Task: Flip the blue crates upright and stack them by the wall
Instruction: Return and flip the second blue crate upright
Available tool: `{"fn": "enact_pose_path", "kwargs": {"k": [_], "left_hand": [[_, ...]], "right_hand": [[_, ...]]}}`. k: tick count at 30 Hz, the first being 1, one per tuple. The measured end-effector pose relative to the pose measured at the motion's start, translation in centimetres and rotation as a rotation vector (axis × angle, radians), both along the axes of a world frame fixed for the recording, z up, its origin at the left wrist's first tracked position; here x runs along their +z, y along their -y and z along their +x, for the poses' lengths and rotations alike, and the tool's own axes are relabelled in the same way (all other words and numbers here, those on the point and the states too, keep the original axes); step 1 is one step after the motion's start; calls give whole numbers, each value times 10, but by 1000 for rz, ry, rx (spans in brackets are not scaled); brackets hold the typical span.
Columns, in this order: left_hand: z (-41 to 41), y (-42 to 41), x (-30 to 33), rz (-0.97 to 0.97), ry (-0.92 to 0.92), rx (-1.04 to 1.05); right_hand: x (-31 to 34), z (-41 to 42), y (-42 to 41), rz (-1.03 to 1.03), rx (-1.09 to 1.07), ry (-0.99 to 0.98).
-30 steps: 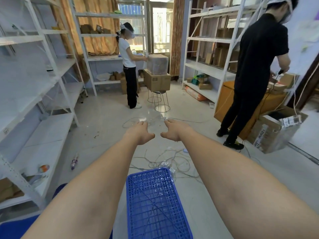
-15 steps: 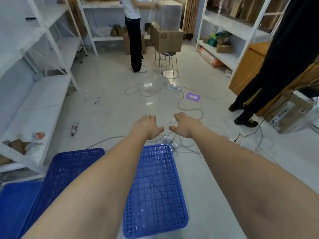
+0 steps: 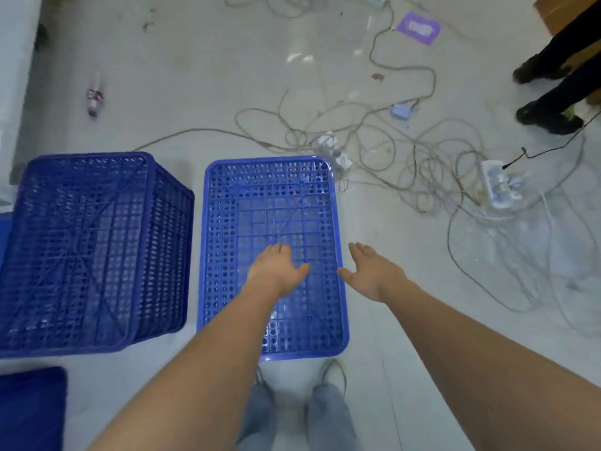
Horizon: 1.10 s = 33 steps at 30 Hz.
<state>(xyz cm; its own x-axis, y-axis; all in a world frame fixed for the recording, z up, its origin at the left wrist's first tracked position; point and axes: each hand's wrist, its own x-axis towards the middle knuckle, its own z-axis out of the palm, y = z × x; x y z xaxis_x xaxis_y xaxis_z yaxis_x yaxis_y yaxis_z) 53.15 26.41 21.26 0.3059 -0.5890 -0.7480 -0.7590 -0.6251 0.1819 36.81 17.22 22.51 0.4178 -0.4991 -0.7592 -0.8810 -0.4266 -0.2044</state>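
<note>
Two blue mesh crates rest upside down on the pale floor, their gridded bottoms facing up. The nearer crate (image 3: 270,209) lies straight in front of my feet. The second crate (image 3: 84,242) stands to its left and looks taller. My left hand (image 3: 276,271) hovers flat over the nearer crate's bottom, fingers apart, holding nothing. My right hand (image 3: 370,275) is spread just beyond that crate's right edge, also empty. A further blue piece (image 3: 29,415) shows at the lower left corner, cut off by the frame.
A tangle of cables (image 3: 406,151) with power strips (image 3: 499,187) spreads over the floor to the right of the crates. A person's dark shoes (image 3: 549,117) stand at the upper right. A small bottle (image 3: 94,99) lies at the upper left, near a white shelf base (image 3: 13,76).
The view has tilted steeply down from the room to the floor. Both hands have dropped toward the nearer crate, and the second crate has come fully into view on the left.
</note>
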Motion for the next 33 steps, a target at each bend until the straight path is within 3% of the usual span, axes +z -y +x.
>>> {"fn": "enact_pose_path", "kwargs": {"k": [7, 13, 19, 25, 33], "left_hand": [[-29, -11, -126, 140, -48, -124], [-40, 6, -182, 61, 41, -140], [-66, 31, -200, -21, 67, -133], [-106, 59, -227, -66, 180, 48], [-129, 84, -260, 96, 309, 211]], "right_hand": [[-129, -29, -8, 96, -47, -45], [-196, -42, -7, 157, -192, -24], [-225, -55, -21, 269, -317, 67], [-239, -70, -20, 405, -514, 261], [-268, -79, -33, 550, -820, 442]]}}
